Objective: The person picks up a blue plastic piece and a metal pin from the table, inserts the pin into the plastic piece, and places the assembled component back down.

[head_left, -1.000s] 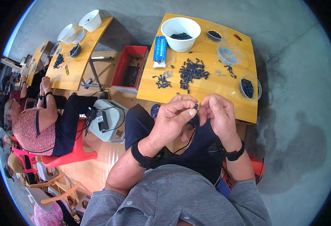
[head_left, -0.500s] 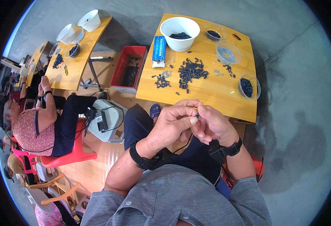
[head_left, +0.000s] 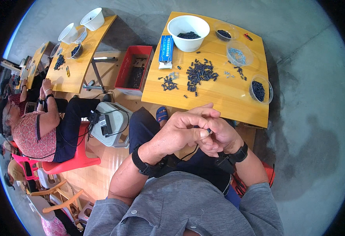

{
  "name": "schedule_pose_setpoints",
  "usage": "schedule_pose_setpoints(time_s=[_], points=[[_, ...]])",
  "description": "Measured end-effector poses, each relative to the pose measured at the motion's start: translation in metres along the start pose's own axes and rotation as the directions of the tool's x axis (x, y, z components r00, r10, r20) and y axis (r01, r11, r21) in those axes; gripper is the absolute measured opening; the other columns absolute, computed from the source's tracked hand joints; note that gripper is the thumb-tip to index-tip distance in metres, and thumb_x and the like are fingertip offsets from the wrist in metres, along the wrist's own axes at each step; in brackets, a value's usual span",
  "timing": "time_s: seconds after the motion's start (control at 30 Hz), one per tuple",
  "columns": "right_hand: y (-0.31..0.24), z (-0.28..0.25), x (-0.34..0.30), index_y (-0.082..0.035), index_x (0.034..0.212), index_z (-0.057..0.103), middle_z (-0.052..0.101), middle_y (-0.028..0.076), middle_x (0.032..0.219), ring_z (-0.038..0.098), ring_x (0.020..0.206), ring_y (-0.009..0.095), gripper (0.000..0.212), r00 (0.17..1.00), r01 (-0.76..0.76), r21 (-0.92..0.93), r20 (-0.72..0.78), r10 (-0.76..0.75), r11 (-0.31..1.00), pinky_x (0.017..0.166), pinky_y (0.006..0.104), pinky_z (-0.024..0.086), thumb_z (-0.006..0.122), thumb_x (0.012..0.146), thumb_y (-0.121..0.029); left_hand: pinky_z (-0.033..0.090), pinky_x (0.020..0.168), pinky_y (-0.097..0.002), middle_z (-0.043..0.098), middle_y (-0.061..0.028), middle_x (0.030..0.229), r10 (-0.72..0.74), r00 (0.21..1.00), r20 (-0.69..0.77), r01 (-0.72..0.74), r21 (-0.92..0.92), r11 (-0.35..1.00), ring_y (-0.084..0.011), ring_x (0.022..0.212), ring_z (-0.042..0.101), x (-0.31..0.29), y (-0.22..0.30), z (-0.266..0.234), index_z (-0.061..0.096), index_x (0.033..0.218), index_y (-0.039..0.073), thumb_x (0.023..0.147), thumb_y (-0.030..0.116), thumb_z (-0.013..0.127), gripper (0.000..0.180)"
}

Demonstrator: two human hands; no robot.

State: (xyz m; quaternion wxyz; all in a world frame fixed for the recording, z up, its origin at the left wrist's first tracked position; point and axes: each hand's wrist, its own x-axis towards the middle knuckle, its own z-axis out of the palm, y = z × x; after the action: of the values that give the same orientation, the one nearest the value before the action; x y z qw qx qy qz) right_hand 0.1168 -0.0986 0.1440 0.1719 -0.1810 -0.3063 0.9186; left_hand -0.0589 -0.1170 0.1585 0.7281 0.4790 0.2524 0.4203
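Observation:
My left hand (head_left: 180, 131) and right hand (head_left: 223, 135) meet over my lap, just off the table's near edge. Thumb and fingers of the left pinch a small dark piece (head_left: 209, 130); most of it is covered. The right hand's bent fingers close around the same piece from the other side. Ahead on the wooden table (head_left: 223, 106) lies a loose pile of short black plastic parts (head_left: 200, 74). A smaller group of black pieces (head_left: 169, 83) is spread left of it, beside a few small silvery bits (head_left: 174, 74).
Behind the pile stand a white bowl (head_left: 186, 45) and a blue box (head_left: 165, 49). Clear tubs hold silvery pieces (head_left: 237, 56) and black parts (head_left: 258, 91). A red bin (head_left: 122, 76) and grey stool (head_left: 117, 137) are left, with a seated person (head_left: 34, 135) farther off.
Both hands have shifted slightly right and down, still together. My left fingers now reach farther across the right hand, and the view has tilted slightly.

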Motion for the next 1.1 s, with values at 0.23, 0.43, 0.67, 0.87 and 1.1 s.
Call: schedule_pose_setpoints(time_s=[0.23, 0.43, 0.67, 0.87, 1.1], points=[[0.011, 0.016, 0.005, -0.010, 0.055, 0.041, 0.034, -0.001, 0.040, 0.034, 0.028, 0.010, 0.048, 0.990, 0.012, 0.130, -0.144, 0.007, 0.991, 0.030, 0.0306, 0.041, 0.046, 0.093, -0.039, 0.030, 0.105, -0.0372, 0.055, -0.0125, 0.125, -0.028, 0.999, 0.040, 0.029, -0.022, 0.999, -0.0241, 0.125, 0.042, -0.002, 0.000, -0.007, 0.069, 0.095, 0.002, 0.080, 0.000, 0.062, 0.017], [0.052, 0.004, 0.019, -0.007, 0.079, 0.046, 0.032, -0.003, 0.043, 0.032, 0.030, 0.009, 0.034, 0.989, 0.120, 0.369, -0.124, -0.079, 0.922, 0.034, 0.0333, 0.045, 0.044, 0.093, -0.038, 0.044, 0.089, -0.0270, 0.056, -0.0086, 0.122, -0.193, 0.981, -0.028, 0.187, -0.149, 0.971, -0.0140, 0.106, 0.055, -0.010, -0.017, -0.017, 0.069, 0.093, 0.000, 0.086, 0.001, 0.058, 0.013], [0.012, -0.027, -0.005, -0.009, 0.062, 0.050, 0.041, -0.002, 0.046, 0.039, 0.034, 0.010, 0.042, 0.860, 0.115, -0.019, -0.499, -0.109, 0.993, 0.036, 0.0272, 0.041, 0.043, 0.094, -0.034, 0.043, 0.095, -0.0325, 0.056, -0.0119, 0.121, -0.275, 0.940, -0.202, 0.240, -0.182, 0.954, -0.0200, 0.113, 0.053, 0.005, -0.028, -0.006, 0.066, 0.095, 0.000, 0.085, 0.001, 0.059, 0.012], [-0.069, -0.135, -0.081, -0.001, 0.062, 0.052, 0.050, 0.011, 0.053, 0.053, 0.049, 0.021, 0.044, 0.222, -0.381, -0.794, -0.577, -0.786, 0.475, 0.050, 0.0345, 0.045, 0.046, 0.090, -0.034, 0.049, 0.068, -0.0254, 0.064, -0.0078, 0.091, -0.255, 0.779, -0.574, 0.417, 0.170, 0.893, -0.0129, 0.077, 0.061, 0.010, -0.083, -0.052, 0.060, 0.107, -0.004, 0.086, 0.006, 0.059, 0.024], [-0.098, -0.165, -0.103, 0.003, 0.082, 0.065, 0.062, 0.029, 0.084, 0.060, 0.082, 0.044, 0.050, 0.162, -0.892, -0.440, -0.520, -0.839, 0.101, 0.074, 0.0472, 0.046, 0.048, 0.087, -0.043, 0.045, 0.054, -0.0239, 0.061, -0.0066, 0.078, -0.142, 0.729, -0.669, 0.359, 0.197, 0.912, -0.0128, 0.062, 0.059, 0.027, -0.113, -0.076, 0.060, 0.099, -0.009, 0.084, 0.006, 0.058, 0.021]])
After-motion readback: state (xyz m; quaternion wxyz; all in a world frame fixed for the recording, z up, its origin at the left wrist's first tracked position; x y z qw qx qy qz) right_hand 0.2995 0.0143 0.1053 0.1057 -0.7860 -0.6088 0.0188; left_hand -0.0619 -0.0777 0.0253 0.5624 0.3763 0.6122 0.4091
